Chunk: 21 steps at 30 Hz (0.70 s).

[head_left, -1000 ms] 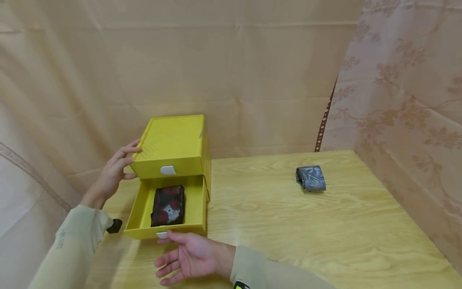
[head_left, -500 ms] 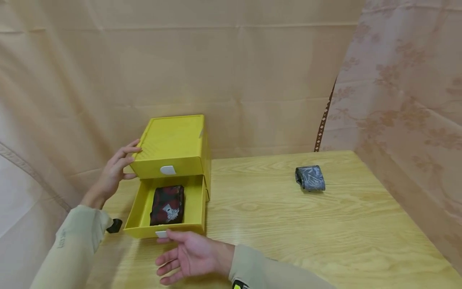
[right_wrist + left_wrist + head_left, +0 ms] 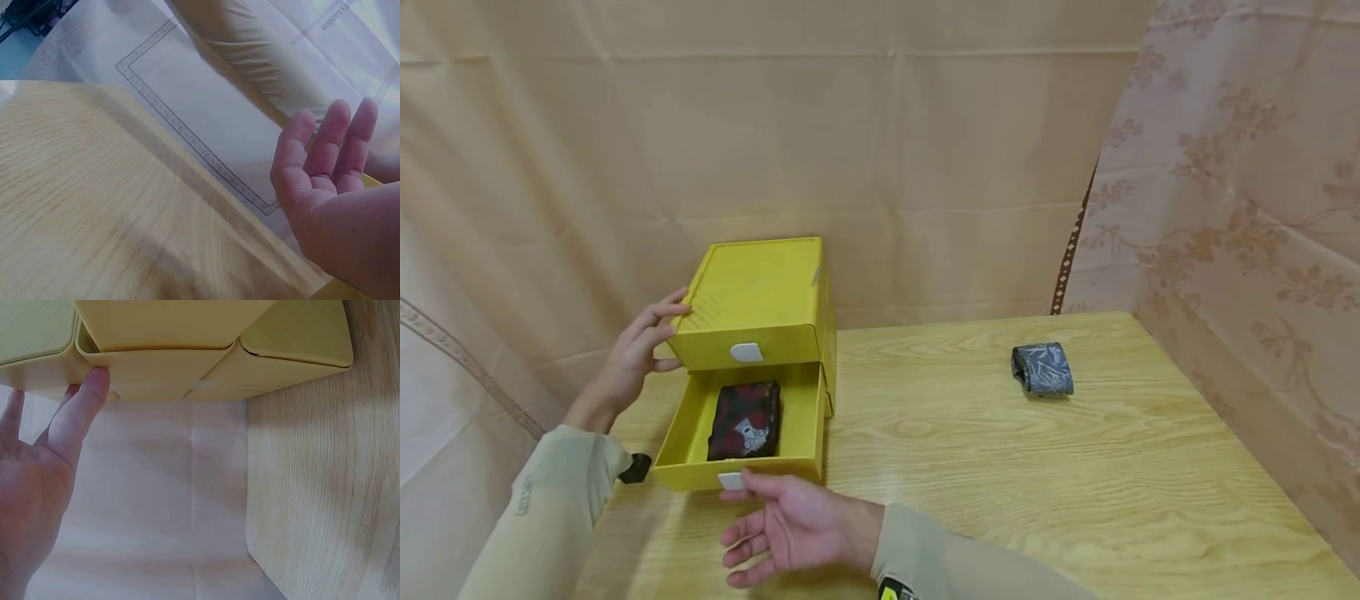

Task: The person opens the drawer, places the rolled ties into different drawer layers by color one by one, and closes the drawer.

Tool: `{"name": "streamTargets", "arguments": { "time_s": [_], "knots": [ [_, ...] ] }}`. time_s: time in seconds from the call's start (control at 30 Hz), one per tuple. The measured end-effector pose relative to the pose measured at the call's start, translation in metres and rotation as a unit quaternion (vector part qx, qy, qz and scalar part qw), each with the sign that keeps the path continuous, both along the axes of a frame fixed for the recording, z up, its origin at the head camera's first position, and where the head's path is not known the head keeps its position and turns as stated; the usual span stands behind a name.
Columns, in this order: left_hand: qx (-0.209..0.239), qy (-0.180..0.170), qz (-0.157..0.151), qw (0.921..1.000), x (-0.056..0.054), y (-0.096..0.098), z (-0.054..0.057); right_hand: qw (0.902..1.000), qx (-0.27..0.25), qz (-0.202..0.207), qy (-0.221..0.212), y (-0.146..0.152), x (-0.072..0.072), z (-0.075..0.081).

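Observation:
A yellow two-drawer box (image 3: 756, 283) stands at the back left of the table, its lower drawer (image 3: 812, 417) pulled out. Inside lies a dark red and black folded item (image 3: 745, 421) with a pale cartoon print, wallet-like in shape. My right hand (image 3: 805, 521) pinches the drawer's white handle tab (image 3: 731, 481) between thumb and forefinger, the other fingers loosely spread below. On the box's left side, my left hand (image 3: 636, 354) rests with extended fingers at the upper edge. In the left wrist view one fingertip (image 3: 97, 378) touches the yellow wall.
A grey folded item (image 3: 1043, 369) with a pale leaf pattern lies on the wooden table (image 3: 1000, 483), toward the back right. Beige curtains (image 3: 925, 167) hang behind the table, and a flowered curtain (image 3: 1247, 208) borders its right side.
The lower drawer has slid slightly inward with the dark red item, my right hand moving along with its handle tab. My left hand keeps its place on the box.

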<state>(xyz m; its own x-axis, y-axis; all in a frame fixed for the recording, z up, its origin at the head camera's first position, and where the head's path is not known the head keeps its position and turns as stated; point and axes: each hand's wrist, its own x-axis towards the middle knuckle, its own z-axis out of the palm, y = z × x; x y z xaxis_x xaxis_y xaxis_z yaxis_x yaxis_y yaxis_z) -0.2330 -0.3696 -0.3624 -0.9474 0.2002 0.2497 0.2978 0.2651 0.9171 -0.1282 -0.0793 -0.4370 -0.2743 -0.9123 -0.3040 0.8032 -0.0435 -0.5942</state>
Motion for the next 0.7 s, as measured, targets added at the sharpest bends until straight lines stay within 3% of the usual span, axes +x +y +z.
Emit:
{"name": "streamTargets", "arguments": {
  "time_s": [0.3,0.7],
  "knots": [
    [-0.006,-0.001,0.003,1.0,0.0,0.001,0.0,0.9997,0.004,-0.023,-0.006,-0.004,-0.004,0.004],
    [0.008,-0.004,-0.002,1.0,0.0,0.0,-0.001,0.996,-0.014,-0.084,-0.026,-0.016,-0.019,0.001]
  ]
}}
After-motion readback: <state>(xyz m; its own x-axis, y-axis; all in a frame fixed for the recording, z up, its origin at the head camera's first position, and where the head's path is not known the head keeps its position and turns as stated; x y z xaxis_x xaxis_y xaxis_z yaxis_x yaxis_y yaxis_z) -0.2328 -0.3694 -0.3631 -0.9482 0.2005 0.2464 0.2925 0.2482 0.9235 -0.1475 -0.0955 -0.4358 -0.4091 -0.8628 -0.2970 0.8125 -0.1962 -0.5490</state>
